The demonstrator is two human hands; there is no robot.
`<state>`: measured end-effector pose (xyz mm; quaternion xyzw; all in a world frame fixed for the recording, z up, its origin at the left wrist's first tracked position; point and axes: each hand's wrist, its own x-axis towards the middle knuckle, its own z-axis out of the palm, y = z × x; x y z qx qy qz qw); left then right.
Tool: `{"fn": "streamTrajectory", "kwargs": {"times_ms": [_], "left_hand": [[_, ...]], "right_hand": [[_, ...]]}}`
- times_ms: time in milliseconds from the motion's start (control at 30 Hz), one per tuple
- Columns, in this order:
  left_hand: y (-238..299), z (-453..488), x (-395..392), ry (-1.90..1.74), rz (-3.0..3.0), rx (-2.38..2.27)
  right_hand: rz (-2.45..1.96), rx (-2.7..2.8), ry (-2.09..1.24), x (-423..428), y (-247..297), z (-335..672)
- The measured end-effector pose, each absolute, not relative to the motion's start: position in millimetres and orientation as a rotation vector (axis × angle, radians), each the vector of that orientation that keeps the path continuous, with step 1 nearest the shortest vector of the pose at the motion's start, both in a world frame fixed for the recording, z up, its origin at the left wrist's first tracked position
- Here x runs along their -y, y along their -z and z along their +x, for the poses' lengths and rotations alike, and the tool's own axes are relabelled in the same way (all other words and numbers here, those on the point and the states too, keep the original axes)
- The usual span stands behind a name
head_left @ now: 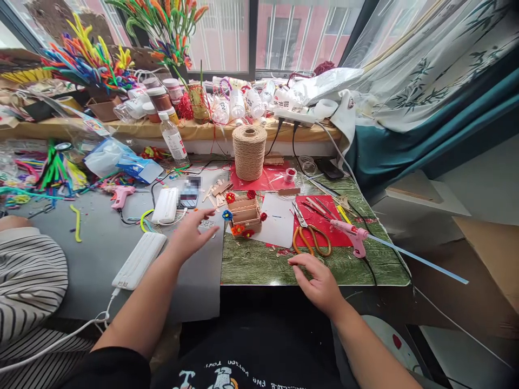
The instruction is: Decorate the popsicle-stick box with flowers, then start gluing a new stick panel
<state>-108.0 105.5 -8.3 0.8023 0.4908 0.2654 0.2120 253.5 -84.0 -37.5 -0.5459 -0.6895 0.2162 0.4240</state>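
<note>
- Grip, left hand point(188, 237): fingers spread, thumb well apart from them, nothing held. It's just left of the box, prob. not touching.
- Grip, right hand point(318, 281): fingers curled, thumb near the fingertips; can't tell if they meet or pinch anything small. It's just nearside of the scissors point(302, 221).
- Your small brown box point(247, 217) is btwn your hands, on the green wood-look tabletop point(259, 270), partly over the edge of a white sheet point(278, 216).
- Box looks upright, w/ flowers around its corners — blue flower point(227, 215) on the left, orange-red flower point(238, 230) at the front, more reds behind and right.
- Step in hand: looks like a pause in handling or checking the box, b/c neither hand clearly has hold of it; flowers look already on.
- Next move, if it's on the box: calls for a light hold on its walls, clear of the flowers, prob. w/ both hands; the joins may be weak.
- If more fixing's needed, the pink glue gun point(352, 231) is over to your right, stick poking past the tabletop edge — mind the cord, and treat the nozzle as hot; can't tell temp.
- Spare wood sticks point(219, 189) lie behind the box to the left, twine spool point(249, 154) farther back.
</note>
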Motion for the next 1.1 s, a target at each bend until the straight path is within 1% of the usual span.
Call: {"fn": "streamTrajectory", "kwargs": {"times_ms": [133, 267, 367, 467, 800, 1000, 1100], "left_hand": [[27, -84, -106, -0.695, 2.042, -1.118], [34, -64, -111, -0.825, 1.880, -1.035], [29, -52, -119, -0.906, 1.824, -0.994], [21, -45, -125, -0.901, 1.825, -0.967], [18, -37, -128, -0.913, 1.848, -1.089], [9, -38, -126, -1.031, 1.885, -0.978], [0, -45, -126, -1.067, 1.810, -0.903]], "right_hand": [[-1.350, 1.661, -0.631, 81, 40, 236], [-1.318, 1.645, -0.699, 77, 47, 223], [-1.306, 1.630, -0.711, 75, 53, 218], [-1.296, 1.598, -0.716, 75, 58, 218], [-1.284, 1.567, -0.771, 74, 58, 218], [-1.282, 1.570, -0.774, 74, 59, 220], [-1.283, 1.565, -0.785, 74, 61, 222]]}}
